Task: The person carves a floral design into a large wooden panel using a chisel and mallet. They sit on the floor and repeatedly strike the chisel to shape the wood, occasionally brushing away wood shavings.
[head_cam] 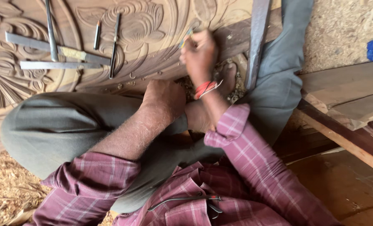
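Note:
My right hand (199, 53) is closed around a thin tool (187, 37) whose tip touches the carved wooden panel (153, 29) near its lower edge. Red threads circle that wrist. Lower down, my left hand (163, 99) rests bent on my grey trouser leg (52, 125), with its fingers hidden behind the wrist. A bare foot (226, 77) lies just right of the right hand, among wood chips.
Flat metal chisels (61, 65), a long rod (50, 29), a pencil (97, 35) and a slim dark tool (113, 48) lie on the panel at the left. Planks (349, 100) stack at the right. Shavings (6, 188) cover the floor. Spectacles (190, 200) hang from my plaid shirt.

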{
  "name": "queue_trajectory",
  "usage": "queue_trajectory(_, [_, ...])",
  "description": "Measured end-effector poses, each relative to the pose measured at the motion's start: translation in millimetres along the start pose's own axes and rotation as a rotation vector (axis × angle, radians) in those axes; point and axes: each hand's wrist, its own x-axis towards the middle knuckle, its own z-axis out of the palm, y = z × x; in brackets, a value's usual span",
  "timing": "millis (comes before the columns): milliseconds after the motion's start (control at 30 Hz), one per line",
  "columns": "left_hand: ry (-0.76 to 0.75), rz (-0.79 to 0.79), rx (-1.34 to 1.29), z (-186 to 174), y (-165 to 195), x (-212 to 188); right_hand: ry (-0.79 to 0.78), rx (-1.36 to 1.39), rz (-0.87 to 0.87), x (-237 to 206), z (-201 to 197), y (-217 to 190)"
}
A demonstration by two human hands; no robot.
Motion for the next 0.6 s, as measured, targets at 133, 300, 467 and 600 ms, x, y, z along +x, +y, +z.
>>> queue_trajectory(133, [-0.024,0.004,0.012,-2,0,-1,0.014,0.042,0.088,-28,14,-2])
queue_trajectory(300, [-0.053,0.000,0.014,1,-3,1,-0.064,0.225,0.217,-20,1,-10])
queue_trajectory(467, [-0.015,0.008,-0.033,5,-6,5,0.100,-0.012,0.122,22,-8,-15])
queue_trajectory(600, [-0.014,0.026,-0.024,8,-3,7,0.140,0.025,0.137,26,-3,-13])
